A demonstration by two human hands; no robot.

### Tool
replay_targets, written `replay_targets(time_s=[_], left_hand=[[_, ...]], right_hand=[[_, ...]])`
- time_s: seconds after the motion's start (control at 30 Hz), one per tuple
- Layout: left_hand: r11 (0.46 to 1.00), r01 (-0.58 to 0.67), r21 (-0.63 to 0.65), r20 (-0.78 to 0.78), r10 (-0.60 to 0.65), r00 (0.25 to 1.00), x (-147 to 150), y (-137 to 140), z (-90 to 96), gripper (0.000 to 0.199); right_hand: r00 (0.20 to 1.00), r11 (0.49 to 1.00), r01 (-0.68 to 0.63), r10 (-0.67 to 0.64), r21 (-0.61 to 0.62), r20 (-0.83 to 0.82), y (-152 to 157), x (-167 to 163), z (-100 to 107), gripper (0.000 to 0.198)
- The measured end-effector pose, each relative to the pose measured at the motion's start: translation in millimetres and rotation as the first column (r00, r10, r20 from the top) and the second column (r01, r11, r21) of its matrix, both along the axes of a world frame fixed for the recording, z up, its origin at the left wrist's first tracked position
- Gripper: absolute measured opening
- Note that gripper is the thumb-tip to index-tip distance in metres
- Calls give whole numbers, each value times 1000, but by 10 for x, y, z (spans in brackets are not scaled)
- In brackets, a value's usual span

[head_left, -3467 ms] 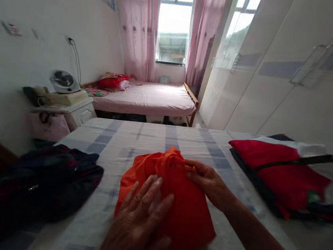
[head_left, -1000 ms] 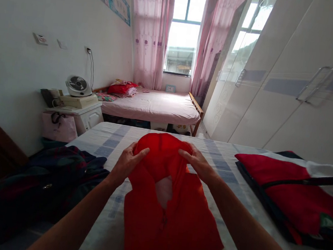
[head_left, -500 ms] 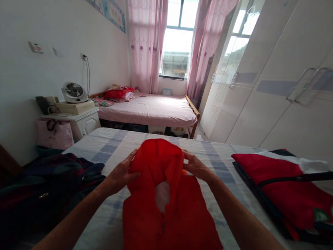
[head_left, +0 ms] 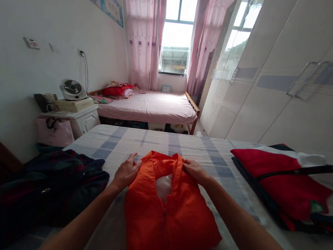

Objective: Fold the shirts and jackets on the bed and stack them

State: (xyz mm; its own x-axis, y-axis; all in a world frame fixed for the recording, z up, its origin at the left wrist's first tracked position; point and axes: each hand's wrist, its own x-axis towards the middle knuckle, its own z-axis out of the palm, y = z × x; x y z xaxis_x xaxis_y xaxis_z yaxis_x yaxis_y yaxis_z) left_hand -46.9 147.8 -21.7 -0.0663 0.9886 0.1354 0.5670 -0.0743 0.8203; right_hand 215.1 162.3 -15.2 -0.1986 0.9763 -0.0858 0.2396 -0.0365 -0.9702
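An orange jacket (head_left: 180, 219) lies folded on the bed in front of me, its collar at the far end and a zip down the front. Something pale shows inside the neck opening. My left hand (head_left: 127, 171) is at the left side of the collar, fingers bent against the cloth at the shoulder. On the opposite side, my right hand (head_left: 195, 171) pinches the collar's right edge between thumb and fingers. Some of the fingertips are hidden by the fabric.
Dark plaid clothing (head_left: 38, 190) is heaped at the left. Red, white and dark folded garments (head_left: 286, 179) with a black strap lie at the right on the striped bedsheet (head_left: 117, 135). Beyond are a pink-covered bed (head_left: 156, 106), a small fan (head_left: 73, 89) and a white wardrobe (head_left: 264, 108).
The jacket's raised hood or collar part has folded down and now lies lower. Both hands have come down slightly with it, the right one closing on the collar edge.
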Motion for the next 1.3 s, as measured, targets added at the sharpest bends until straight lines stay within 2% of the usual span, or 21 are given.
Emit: replay_targets(time_s=[0.1,0.23,0.33,0.47,0.53,0.63,0.7,0.77,0.8,0.83,0.87,0.93,1.0,1.07,1.13,1.17,1.23,1.3], left_hand=[[995,46,89,-44,-43,998,-62,-42,3,52],[967,233,102,-87,-225,970,-109,-85,152,51],[941,338,33,-115,-332,936,-82,-15,246,53],[889,443,-112,-120,-455,882,-46,82,393,60],[860,479,-175,-123,-502,856,-59,79,500,69],[853,475,-218,-179,-513,840,-119,18,669,82],[843,483,-236,-231,-532,815,-167,-40,768,67],[821,513,-252,-274,-569,776,-198,-92,841,36],[812,532,-241,-289,-583,759,-201,-112,860,28],[804,552,-220,-287,-594,751,-192,-125,861,29],[811,551,-196,-267,-585,766,-172,-131,839,33],[860,483,-165,-211,-509,835,-100,-117,712,41],[922,347,-169,-199,-377,905,-4,-75,496,45],[968,206,-146,-262,-239,935,80,-35,272,41],[991,115,-70,-317,-131,939,125,-49,146,37],[996,84,-20,-331,-86,940,133,-91,138,37],[993,84,84,-334,-51,941,134,-242,215,39],[960,208,186,-375,-127,918,151,-436,328,40]], right_hand=[[998,998,59,-60,22,32,-4,94,3,22],[980,977,157,-172,146,98,-13,130,96,43],[987,952,66,-105,297,118,-55,74,114,55],[976,877,-92,-15,471,219,-129,15,106,69],[965,874,-125,-2,469,261,-151,16,113,62],[961,902,-95,-28,420,276,-179,37,150,39],[958,902,-59,-70,428,278,-216,49,196,28],[963,873,-36,-101,487,251,-268,56,251,19],[970,859,-29,-99,511,222,-291,57,276,16],[979,856,-20,-88,516,184,-307,58,291,13],[986,868,-10,-73,496,147,-310,58,294,13],[988,919,12,-72,394,137,-270,63,248,17],[959,957,63,-137,284,246,-178,80,141,20],[898,964,127,-212,234,386,-90,112,28,18],[849,956,174,-267,235,456,-79,141,-12,25],[838,945,186,-296,270,458,-118,146,10,32],[821,889,138,-349,436,452,-272,120,122,43],[813,776,-33,-346,630,468,-462,50,250,45]])
